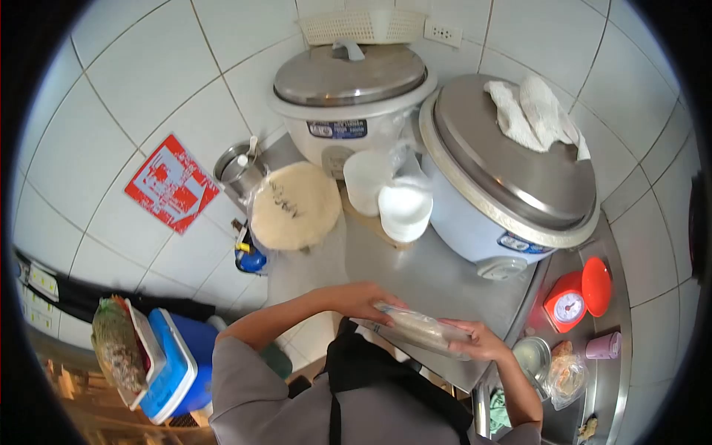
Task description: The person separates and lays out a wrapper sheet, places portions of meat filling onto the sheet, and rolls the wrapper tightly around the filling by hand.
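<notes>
Both of my hands are closed on a long, pale pack in clear plastic (423, 328), held level in front of my body. My left hand (363, 302) grips its left end, and my right hand (478, 340) has the right end. What is inside the plastic I cannot make out. The pack is above the near edge of a steel table (460, 293). Farther back on the table is a round, cream-coloured thing in plastic (295, 206) with dark handwriting on it. White foam bowls (406, 210) in a clear bag stand beside it.
Two big rice cookers (348, 126) (512, 178) stand at the back; white cloths (530, 115) lie on the right one's lid. Right are a red scale (567, 305), a metal pot (532, 356) and a bagged food item (567, 378). A blue cooler (182, 356) is at left.
</notes>
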Demonstrator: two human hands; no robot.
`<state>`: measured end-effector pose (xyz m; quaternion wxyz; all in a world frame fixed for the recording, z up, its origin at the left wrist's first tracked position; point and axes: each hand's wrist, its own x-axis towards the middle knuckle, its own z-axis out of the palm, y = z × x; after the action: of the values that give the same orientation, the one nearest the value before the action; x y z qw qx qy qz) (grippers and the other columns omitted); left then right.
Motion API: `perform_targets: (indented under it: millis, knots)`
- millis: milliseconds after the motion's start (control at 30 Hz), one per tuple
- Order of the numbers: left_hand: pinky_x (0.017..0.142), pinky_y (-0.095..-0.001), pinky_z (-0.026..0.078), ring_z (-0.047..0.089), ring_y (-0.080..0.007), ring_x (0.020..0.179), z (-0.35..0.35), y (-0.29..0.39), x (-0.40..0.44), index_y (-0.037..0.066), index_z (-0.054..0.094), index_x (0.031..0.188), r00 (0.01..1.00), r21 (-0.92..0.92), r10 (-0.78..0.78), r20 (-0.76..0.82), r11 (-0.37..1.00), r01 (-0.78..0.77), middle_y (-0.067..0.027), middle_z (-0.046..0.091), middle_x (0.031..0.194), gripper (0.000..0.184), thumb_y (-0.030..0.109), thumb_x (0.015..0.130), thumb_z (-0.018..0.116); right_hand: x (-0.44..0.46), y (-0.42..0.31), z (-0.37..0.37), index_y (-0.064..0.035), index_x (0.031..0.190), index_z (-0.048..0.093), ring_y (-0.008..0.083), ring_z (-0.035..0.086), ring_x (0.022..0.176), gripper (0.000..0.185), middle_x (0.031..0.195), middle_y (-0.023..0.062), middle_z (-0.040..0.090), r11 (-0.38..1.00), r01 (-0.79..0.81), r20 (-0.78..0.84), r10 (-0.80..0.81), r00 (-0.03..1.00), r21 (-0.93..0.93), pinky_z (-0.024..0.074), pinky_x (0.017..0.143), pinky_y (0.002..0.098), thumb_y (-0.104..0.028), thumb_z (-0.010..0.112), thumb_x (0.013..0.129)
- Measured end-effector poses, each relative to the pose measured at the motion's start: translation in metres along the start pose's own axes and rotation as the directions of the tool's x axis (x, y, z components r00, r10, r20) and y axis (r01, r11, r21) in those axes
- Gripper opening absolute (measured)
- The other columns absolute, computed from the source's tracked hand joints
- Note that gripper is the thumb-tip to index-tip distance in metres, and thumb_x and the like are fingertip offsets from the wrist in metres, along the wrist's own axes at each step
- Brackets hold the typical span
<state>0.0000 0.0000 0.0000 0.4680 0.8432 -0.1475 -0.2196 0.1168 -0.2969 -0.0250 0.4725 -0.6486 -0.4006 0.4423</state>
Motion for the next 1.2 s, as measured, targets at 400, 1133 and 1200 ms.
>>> perform_targets:
  millis: [400, 1133, 1200]
  knots:
    - [0.089, -0.0287, 0.046, 0.058, -0.0160, 0.104, -0.324, 0.033, -0.117, 0.005, 0.059, 0.120, 0.724, 0.520, 0.519, -0.454, 0.814, -0.257, -0.0078, 0.061, 0.117, 0.036, 0.010, 0.085, 0.064, 0.224, -0.312, -0.028, -0.0029, 0.107, 0.066, 0.0206, 0.063, 0.088, 0.029, 0.103, 0.0128, 0.066, 0.564, 0.328, -0.126, -0.620, 0.774, -0.758, 0.0499, 0.078, 0.0304, -0.014, 0.068, 0.081]
    - [0.070, -0.0302, 0.051, 0.062, -0.0225, 0.089, -0.347, -0.127, -0.288, -0.001, 0.060, 0.113, 0.069, 0.367, 0.361, -0.930, 0.923, 0.116, -0.0154, 0.064, 0.100, 0.031, -0.001, 0.082, 0.059, 0.629, -0.421, -0.244, -0.0085, 0.107, 0.064, 0.0147, 0.063, 0.087, 0.026, 0.098, 0.0043, 0.066, 0.931, -0.172, -0.411, 0.026, 0.911, -0.322, 0.0516, 0.076, 0.0307, -0.021, 0.066, 0.084]
    - [0.070, -0.0312, 0.052, 0.064, -0.0239, 0.085, -0.330, -0.135, -0.298, -0.002, 0.061, 0.109, 0.138, 0.366, 0.353, -0.925, 0.926, 0.087, -0.0154, 0.065, 0.093, 0.027, 0.001, 0.083, 0.059, 0.628, -0.411, -0.242, -0.0094, 0.101, 0.067, 0.0175, 0.062, 0.090, 0.023, 0.098, 0.0074, 0.066, 0.825, -0.282, -0.509, -0.007, 0.861, -0.489, 0.0503, 0.078, 0.0341, -0.020, 0.067, 0.081]
